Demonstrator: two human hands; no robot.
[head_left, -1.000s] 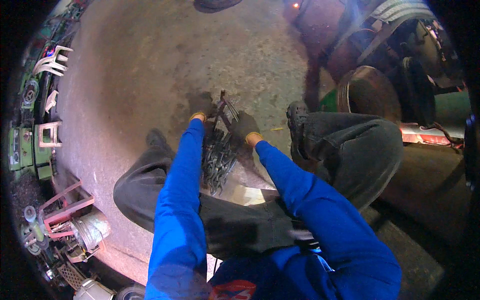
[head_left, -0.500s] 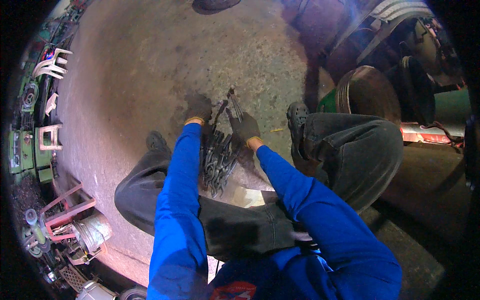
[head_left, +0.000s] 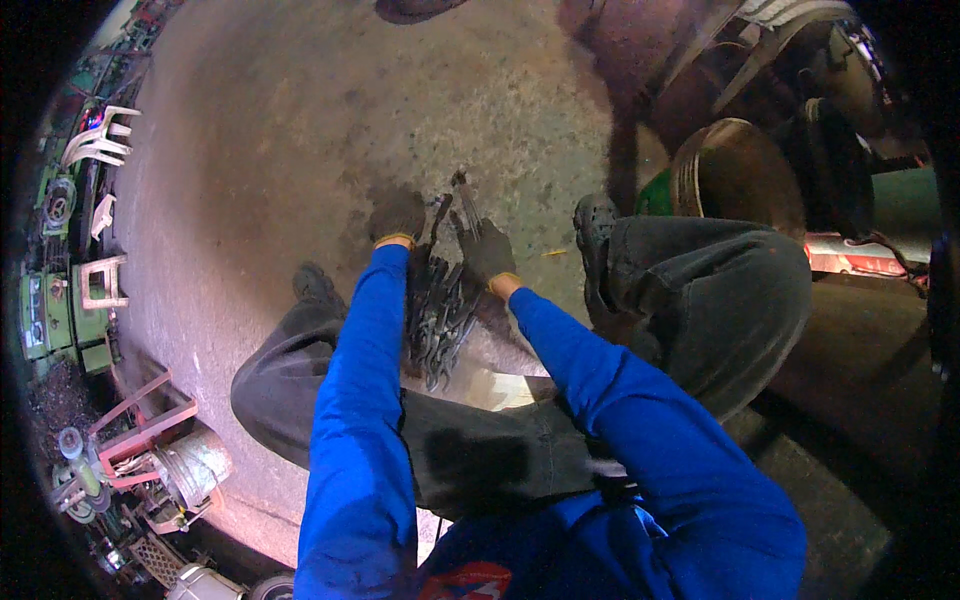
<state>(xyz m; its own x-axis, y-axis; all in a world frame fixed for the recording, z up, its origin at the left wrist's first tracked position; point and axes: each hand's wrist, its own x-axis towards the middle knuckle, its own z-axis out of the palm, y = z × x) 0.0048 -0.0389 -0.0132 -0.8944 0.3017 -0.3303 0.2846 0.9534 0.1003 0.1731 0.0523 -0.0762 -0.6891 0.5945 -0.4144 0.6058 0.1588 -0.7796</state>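
Note:
Both my hands wear dark gloves with yellowish cuffs and are low over the floor between my legs. My right hand [head_left: 486,250] is closed around the lower part of slim metal wrenches [head_left: 466,203], whose far ends point away from me. Close to the left of these stands out another long dark tool [head_left: 437,222]. My left hand [head_left: 398,217] is beside that tool; its fingers are too dark to make out. Nearer to me lies a pile of dark open-ended wrenches [head_left: 438,325], their jaws toward me, partly covered by my forearms.
My legs, in dark trousers, are bent on both sides of the pile. At right stand a large open drum [head_left: 690,175] and a green cylinder [head_left: 905,210]. Along the left are white plastic chairs [head_left: 100,140], green machinery [head_left: 60,315] and a red metal frame [head_left: 150,425].
My view has shifted slightly. Both hands stay almost in the same place, and the right hand's fingers have moved a little on the wrenches.

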